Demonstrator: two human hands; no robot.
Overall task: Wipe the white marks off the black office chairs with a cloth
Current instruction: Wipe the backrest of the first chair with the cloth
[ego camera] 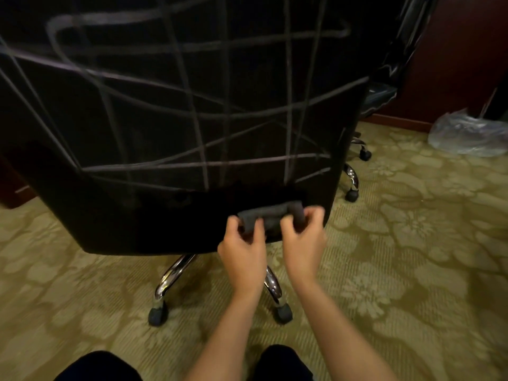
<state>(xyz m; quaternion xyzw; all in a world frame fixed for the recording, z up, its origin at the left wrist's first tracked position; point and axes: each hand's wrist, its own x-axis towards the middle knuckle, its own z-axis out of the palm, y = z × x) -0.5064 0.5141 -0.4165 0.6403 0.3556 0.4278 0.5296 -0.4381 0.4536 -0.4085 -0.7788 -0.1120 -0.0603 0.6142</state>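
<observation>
Cloth (270,215), dark and folded, is gripped by curled fingers of left hand (243,251) and right hand (302,240) before marked chair (165,119).

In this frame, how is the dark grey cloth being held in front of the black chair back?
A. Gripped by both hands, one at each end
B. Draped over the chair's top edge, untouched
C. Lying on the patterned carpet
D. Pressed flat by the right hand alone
A: the left hand and the right hand each grip an end of the dark grey cloth, bunched between them low against the black chair back, where the white marks remain.
</observation>
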